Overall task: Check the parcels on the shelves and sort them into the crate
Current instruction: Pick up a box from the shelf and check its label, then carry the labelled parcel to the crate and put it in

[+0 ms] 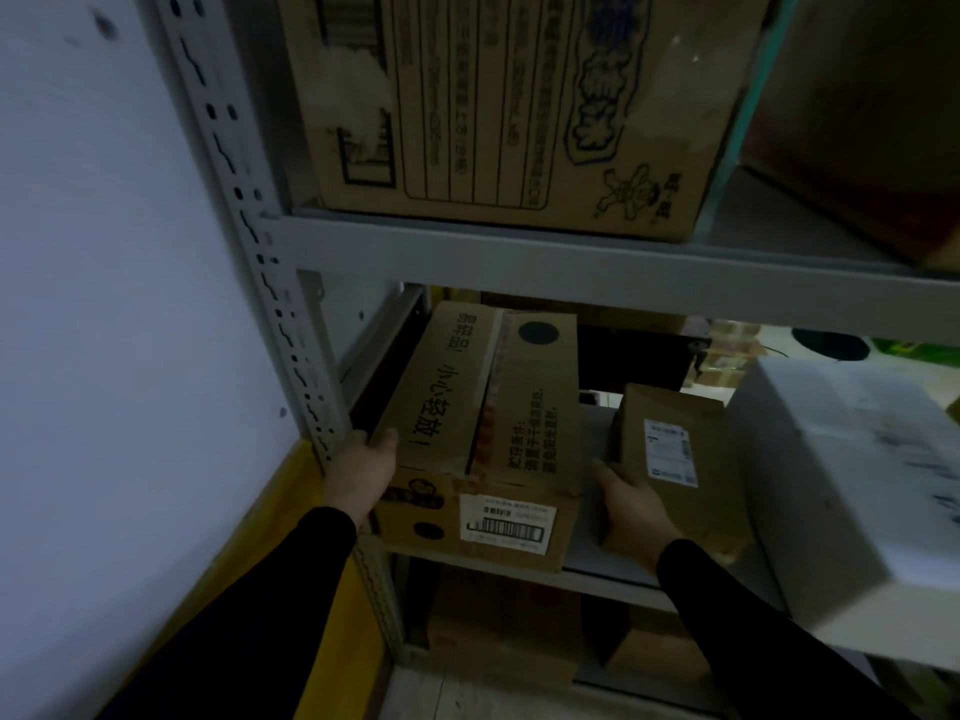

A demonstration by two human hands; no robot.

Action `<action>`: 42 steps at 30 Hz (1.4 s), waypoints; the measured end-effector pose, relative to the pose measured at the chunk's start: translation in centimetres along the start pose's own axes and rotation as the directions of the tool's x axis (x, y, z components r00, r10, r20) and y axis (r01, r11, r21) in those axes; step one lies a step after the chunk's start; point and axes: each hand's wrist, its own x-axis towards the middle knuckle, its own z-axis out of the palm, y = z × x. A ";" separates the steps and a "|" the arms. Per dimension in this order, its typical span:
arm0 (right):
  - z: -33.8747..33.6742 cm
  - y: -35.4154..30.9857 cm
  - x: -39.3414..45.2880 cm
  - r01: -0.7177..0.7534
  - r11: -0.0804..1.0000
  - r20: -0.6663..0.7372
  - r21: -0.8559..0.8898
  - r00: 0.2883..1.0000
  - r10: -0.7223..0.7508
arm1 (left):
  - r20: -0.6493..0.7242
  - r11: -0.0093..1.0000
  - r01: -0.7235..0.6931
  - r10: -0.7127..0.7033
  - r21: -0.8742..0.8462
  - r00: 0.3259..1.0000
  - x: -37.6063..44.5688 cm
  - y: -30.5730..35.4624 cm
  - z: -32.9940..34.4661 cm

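A brown cardboard parcel (488,433) with black printed text and a barcode label on its front lies on the middle shelf (597,569), its near end sticking out over the shelf edge. My left hand (361,475) grips its left side, thumb on top of the box. My right hand (631,506) is to the right of the box, between it and a smaller brown parcel (675,459) with a white label; the fingers touch that smaller parcel's lower left corner. No crate is in sight.
A white box (852,475) fills the shelf's right end. A large printed carton (498,106) sits on the upper shelf. More brown boxes (498,646) stand on the bottom shelf. The perforated grey upright (270,283) and a white wall (104,304) are on the left.
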 end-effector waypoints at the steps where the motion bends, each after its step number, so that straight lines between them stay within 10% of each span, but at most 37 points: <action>1: -0.8 0.4 0.7 0.018 1.000 -0.005 0.016 1.000 -0.017 | -0.004 0.999 -0.025 0.025 0.026 1.000 -0.6 1.0 -0.1; 10: -6.6 -5.4 -8.5 0.098 0.980 -0.122 -0.173 0.985 -0.120 | 0.251 0.943 -0.322 0.292 0.083 0.923 -6.6 10.1 6.6; 19: -16.2 -1.1 -6.8 0.012 0.977 -0.226 -0.212 0.972 -0.061 | 0.547 0.929 -0.357 0.249 0.099 0.799 -9.6 11.3 20.2; 30: -19.7 2.7 4.7 -0.149 0.945 -0.098 -0.291 0.987 0.125 | 0.460 0.994 0.003 -0.054 0.111 0.886 -4.6 5.7 31.6; 42: -19.5 4.7 6.8 -0.170 0.985 0.067 0.021 0.983 0.168 | 0.470 0.979 0.202 -0.166 -0.026 0.867 -4.8 5.0 33.2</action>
